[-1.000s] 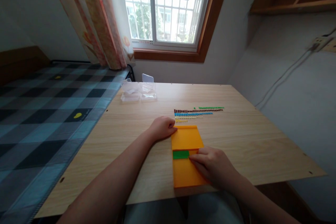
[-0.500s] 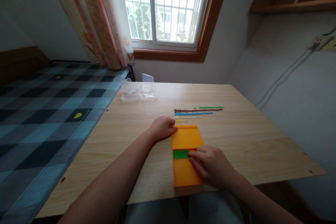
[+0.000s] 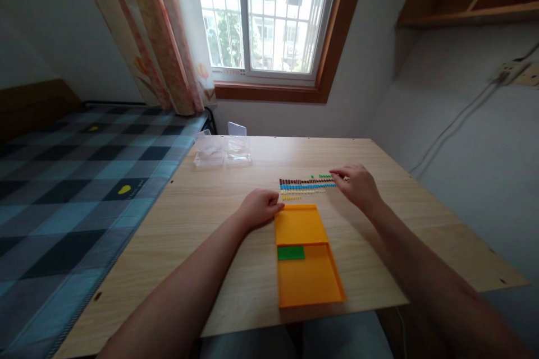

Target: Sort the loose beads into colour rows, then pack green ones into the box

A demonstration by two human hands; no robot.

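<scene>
My left hand (image 3: 261, 206) is closed at the far left corner of an orange tray (image 3: 311, 286), its thumb on the rim. The tray has two square sections. A flat green block (image 3: 290, 253) of pieces lies at the top left of the nearer section. Beyond the tray, my right hand (image 3: 357, 184) has its thumb and fingertips bent close together over the right part of a row of tiny green pieces (image 3: 324, 176). Whatever is between those fingertips is too small to make out. Brown pieces (image 3: 290, 181), blue pieces (image 3: 295, 186) and yellow pieces (image 3: 290, 198) lie in rows nearby.
Clear plastic boxes (image 3: 238, 151) with raised lids stand at the table's far left. The wooden table (image 3: 236, 263) borders a checked bed (image 3: 105, 179) on the left. A window (image 3: 273, 17) and a curtain (image 3: 168, 33) are behind it.
My right hand has left the green block in the tray and moved up and right to the row of tiny green pieces. My left hand remains at the tray's corner.
</scene>
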